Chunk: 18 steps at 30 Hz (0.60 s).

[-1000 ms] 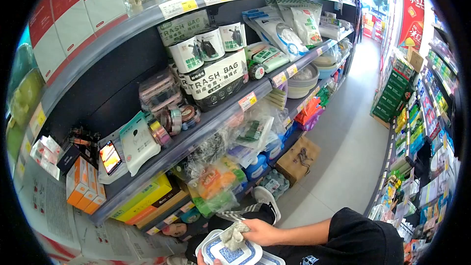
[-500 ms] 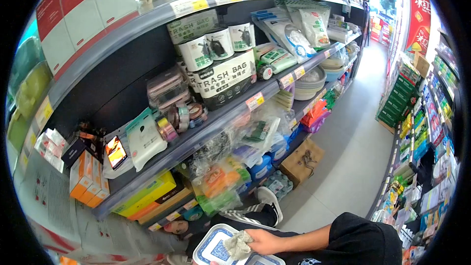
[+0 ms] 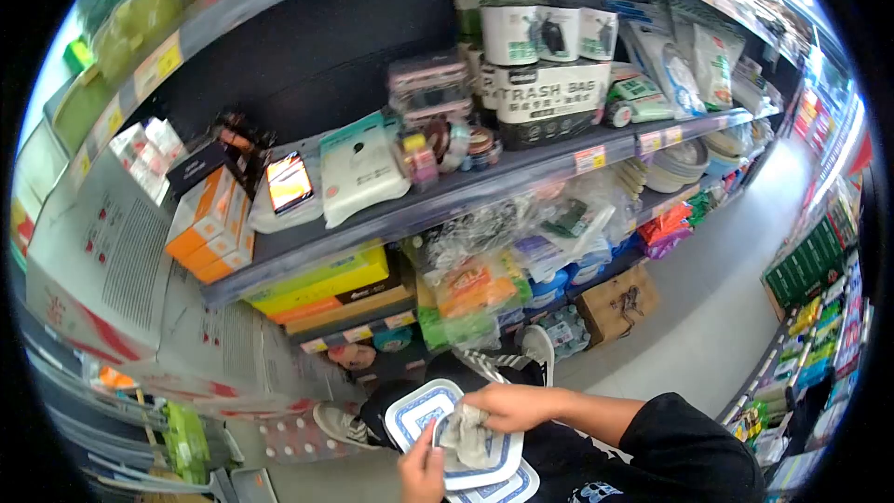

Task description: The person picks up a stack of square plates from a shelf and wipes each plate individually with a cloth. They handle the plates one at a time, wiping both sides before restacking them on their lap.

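Note:
My right hand (image 3: 514, 407) is closed on a crumpled greyish-white cloth (image 3: 467, 440), pressed against a white rectangular plate (image 3: 503, 462) with a blue patterned border. My left hand (image 3: 424, 473) grips this plate's left edge, thumb up along the rim. Beside it, on the upper left, lies a similar blue-and-white plate (image 3: 417, 407). Part of another patterned plate (image 3: 523, 487) shows underneath. The plates are over my lap, and the cloth hides part of the held one.
A shelf ahead holds trash bag packs (image 3: 549, 93), tape rolls, a white-and-teal packet (image 3: 363, 172), a lit phone (image 3: 289, 183) and orange boxes (image 3: 212, 224). Large cartons (image 3: 102, 251) stand left. A brown paper bag (image 3: 616, 305) sits on the floor near my shoe. Stocked shelves line the right.
The view has swung left and down, so shelf items appear farther right. My left hand has come into fuller view at the plate's edge. The cloth in my right hand now covers a different spot.

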### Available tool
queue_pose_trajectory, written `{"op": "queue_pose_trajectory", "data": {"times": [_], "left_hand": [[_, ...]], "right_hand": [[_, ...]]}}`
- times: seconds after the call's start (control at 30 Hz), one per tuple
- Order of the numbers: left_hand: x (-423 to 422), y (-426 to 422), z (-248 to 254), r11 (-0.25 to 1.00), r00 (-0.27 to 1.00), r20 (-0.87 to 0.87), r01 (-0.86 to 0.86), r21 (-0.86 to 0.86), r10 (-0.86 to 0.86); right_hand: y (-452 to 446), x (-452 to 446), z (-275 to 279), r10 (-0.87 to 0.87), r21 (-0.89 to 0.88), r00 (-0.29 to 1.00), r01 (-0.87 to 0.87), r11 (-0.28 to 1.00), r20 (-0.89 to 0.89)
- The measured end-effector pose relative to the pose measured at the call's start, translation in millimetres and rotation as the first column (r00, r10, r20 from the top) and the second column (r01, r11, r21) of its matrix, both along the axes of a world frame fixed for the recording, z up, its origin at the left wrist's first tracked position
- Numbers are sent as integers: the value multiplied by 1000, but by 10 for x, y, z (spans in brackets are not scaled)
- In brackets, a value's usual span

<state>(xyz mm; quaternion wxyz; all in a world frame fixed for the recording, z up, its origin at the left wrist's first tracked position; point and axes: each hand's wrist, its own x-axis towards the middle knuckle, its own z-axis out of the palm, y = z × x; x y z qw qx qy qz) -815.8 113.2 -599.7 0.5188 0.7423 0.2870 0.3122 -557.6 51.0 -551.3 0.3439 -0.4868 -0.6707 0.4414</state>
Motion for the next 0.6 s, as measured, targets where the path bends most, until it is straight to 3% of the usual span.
{"op": "queue_pose_trajectory", "data": {"times": [0.03,0.07,0.1,0.17,0.23,0.3,0.37,0.43,0.5,0.53,0.6], "left_hand": [[-59,124,80,979,999,33,-7,206,0],[-42,115,136,905,969,58,-244,349,239],[-69,96,8,914,952,49,-305,267,303],[-103,132,-467,905,910,14,-413,99,414],[-86,157,-757,915,905,172,-360,-183,390],[-187,-80,-987,845,862,295,-240,-477,411],[-76,-189,-767,825,837,308,-262,-500,452],[-40,-229,-690,799,803,381,-186,-571,459],[-3,-254,-576,768,784,390,-165,-619,483],[-192,-429,-550,735,811,302,-214,-644,501],[-71,-301,-638,755,800,307,-254,-604,515]], "right_hand": [[37,-20,-60,-61,40,995,65,997,-81],[67,-93,-184,-179,-18,978,178,984,-109],[80,-173,-315,-299,-80,946,291,953,-125],[147,-254,-442,-296,-55,949,291,955,-109],[145,-331,-543,-279,2,959,279,960,-44],[122,-368,-546,-291,41,953,289,957,80],[119,-392,-623,-228,-37,955,239,970,189],[84,-392,-522,-246,9,963,246,969,112],[52,-420,-635,-263,72,953,255,964,152],[-23,-523,-686,-238,-20,962,243,970,136],[90,-349,-523,-242,-43,957,252,967,163]]}}
